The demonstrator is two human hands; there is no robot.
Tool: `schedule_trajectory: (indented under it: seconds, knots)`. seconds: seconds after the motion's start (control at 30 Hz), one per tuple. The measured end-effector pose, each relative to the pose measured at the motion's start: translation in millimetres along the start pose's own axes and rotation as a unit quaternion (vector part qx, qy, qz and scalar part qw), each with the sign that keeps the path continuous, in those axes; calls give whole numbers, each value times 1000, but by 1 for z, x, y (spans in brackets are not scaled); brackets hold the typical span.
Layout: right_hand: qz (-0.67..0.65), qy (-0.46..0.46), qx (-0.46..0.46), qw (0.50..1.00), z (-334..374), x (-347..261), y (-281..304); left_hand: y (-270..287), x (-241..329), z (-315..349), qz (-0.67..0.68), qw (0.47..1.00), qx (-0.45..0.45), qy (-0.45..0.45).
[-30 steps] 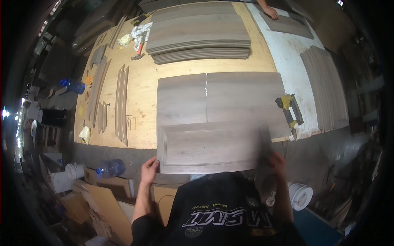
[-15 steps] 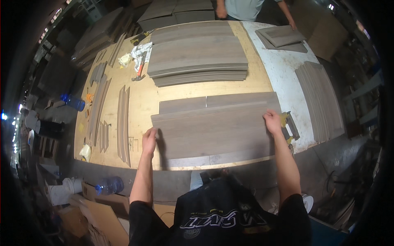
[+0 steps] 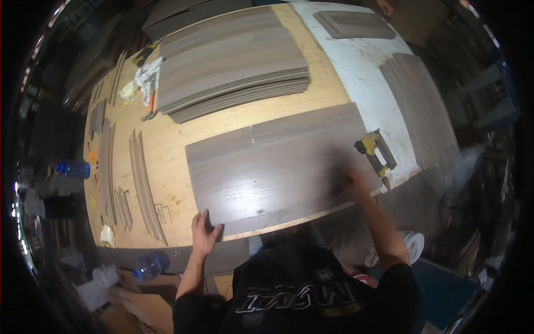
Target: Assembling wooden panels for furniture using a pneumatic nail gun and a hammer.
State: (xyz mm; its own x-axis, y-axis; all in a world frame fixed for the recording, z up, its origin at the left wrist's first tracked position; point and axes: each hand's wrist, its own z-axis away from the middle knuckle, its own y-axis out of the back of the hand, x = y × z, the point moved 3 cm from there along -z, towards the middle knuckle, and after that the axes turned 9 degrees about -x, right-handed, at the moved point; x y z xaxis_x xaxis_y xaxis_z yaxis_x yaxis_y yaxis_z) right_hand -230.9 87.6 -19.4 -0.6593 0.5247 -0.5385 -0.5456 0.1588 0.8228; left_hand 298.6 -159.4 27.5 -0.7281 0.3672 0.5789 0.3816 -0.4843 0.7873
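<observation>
A grey-brown wood-grain panel (image 3: 278,167) lies flat at the front of the table, its surface shining near the middle. My left hand (image 3: 204,232) touches the panel's near left corner, thumb and fingers apart. Over the right part of the panel is my right hand (image 3: 357,186), smeared by motion, so its fingers cannot be made out. Just beyond the panel's right edge lies a yellow and black nail gun (image 3: 377,156).
Behind the panel stands a stack of similar panels (image 3: 233,55). Thin wood strips (image 3: 146,186) and a hammer (image 3: 150,106) lie to the left. More boards (image 3: 420,111) are stacked at right. Another person's hand (image 3: 385,6) shows at the far right.
The panel I held by both ends has come down flat over the pieces beneath. My left hand has moved to its near corner; my right hand has moved nearer. The view has shifted.
</observation>
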Motion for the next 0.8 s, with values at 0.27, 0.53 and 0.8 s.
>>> schedule_trajectory:
  seconds: [0.27,0.53,0.8]
  knots:
    - [1,1,-37,999,43,3,-1,-12,-10,8,-22,999,29,-13]
    - [-67,116,-37,990,31,-11,28,-9,-6,6,-38,998,42,-13]
    - [-68,97,-53,992,25,-12,25,-8,-10,10,-61,997,51,-4]
